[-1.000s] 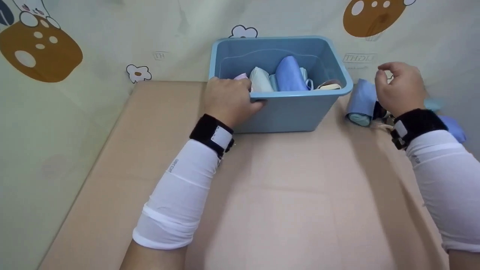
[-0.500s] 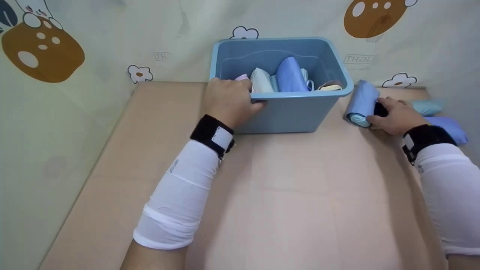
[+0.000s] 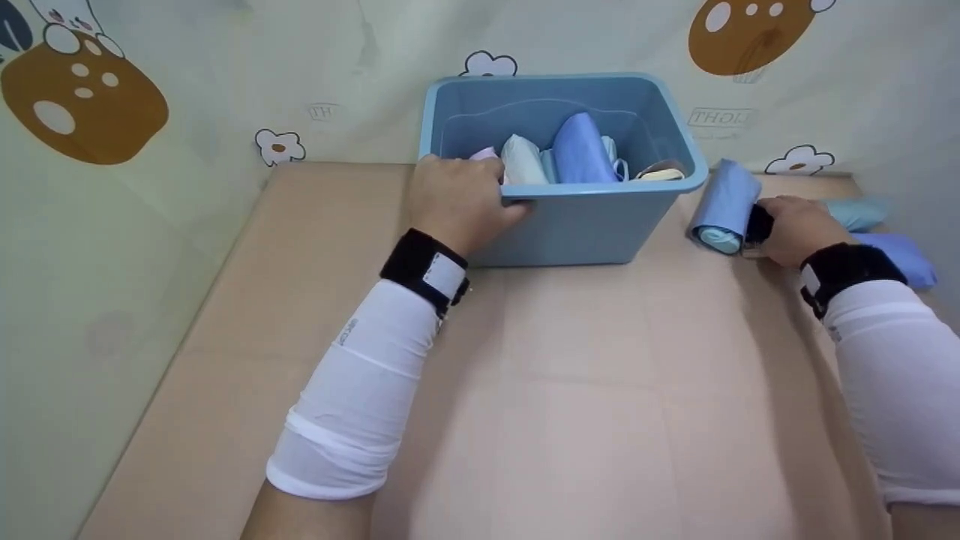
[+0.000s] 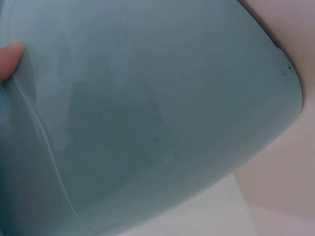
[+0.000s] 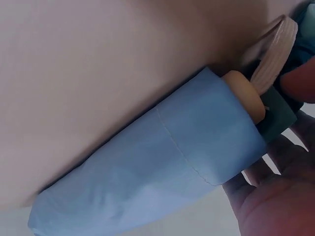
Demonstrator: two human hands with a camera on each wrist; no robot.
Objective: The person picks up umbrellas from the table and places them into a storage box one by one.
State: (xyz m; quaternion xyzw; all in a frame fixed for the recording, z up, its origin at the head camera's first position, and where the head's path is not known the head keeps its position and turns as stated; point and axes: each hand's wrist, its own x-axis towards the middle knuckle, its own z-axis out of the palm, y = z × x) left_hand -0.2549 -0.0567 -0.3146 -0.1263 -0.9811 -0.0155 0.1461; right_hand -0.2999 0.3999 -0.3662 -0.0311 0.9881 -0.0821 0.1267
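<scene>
In the head view my left hand (image 3: pixel 459 204) grips the front left rim of a blue plastic bin (image 3: pixel 570 229), thumb on the outer wall; the left wrist view shows the thumb tip against the bin wall (image 4: pixel 147 108). My right hand (image 3: pixel 802 231) is down at a small black thing (image 3: pixel 759 223), fingers and thumb on either side of it. In the right wrist view, a folded umbrella (image 5: pixel 147 162) in a blue sleeve lies beside that hand (image 5: pixel 280 206), its tan handle end and strap loop showing. The black thing's kind is unclear.
Inside the bin lie a blue roll (image 3: pixel 581 150), a whitish bundle (image 3: pixel 523 160) and other small items. Right of the bin lie a blue roll (image 3: pixel 726 202), a teal bundle (image 3: pixel 855 214) and a periwinkle bundle (image 3: pixel 900 259). A patterned wall sheet (image 3: pixel 337 67) rises behind.
My right hand has come down from above the items onto the black thing, and its fingers have drawn in. The left hand stays on the bin rim.
</scene>
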